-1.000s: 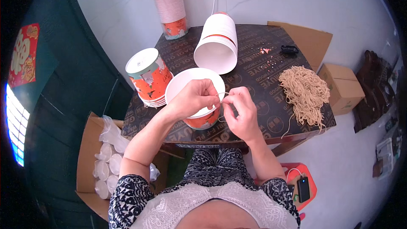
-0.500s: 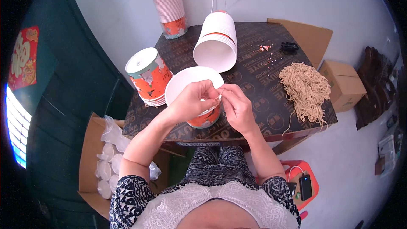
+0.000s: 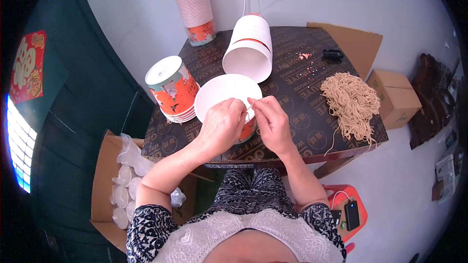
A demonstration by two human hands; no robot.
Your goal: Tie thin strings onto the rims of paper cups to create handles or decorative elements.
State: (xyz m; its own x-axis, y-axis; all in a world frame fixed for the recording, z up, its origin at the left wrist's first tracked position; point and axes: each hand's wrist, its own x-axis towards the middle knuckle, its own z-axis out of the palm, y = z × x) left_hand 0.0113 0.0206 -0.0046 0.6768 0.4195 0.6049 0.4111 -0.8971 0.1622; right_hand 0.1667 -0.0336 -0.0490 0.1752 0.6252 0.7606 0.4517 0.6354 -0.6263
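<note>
A paper bucket [image 3: 219, 88], white inside with an orange printed outside, stands open end up at the table's near edge. At its right rim my left hand [image 3: 220, 125] is closed in a pinch, its back turned up and hiding part of the bucket's side. Just right of it my right hand [image 3: 274, 121] pinches a thin beige cord [image 3: 250, 109], which runs between the fingertips of both hands. Whether the cord passes through the bucket's wall is hidden by the fingers. To the right lies a loose heap of similar beige cord [image 3: 350, 106].
Upside-down stacked orange buckets [image 3: 171, 90] stand at the left. Behind, nested white buckets [image 3: 249, 39] lie on their side beside a tall wrapped stack [image 3: 192, 1]. A small black object [image 3: 333, 54] sits at the back right. A carton [image 3: 105, 195] and red stool [image 3: 358, 199] flank me.
My left hand has rolled over so its back faces up, its fingertips staying close to the right hand's. The bucket has shifted slightly to the right, its opening showing more.
</note>
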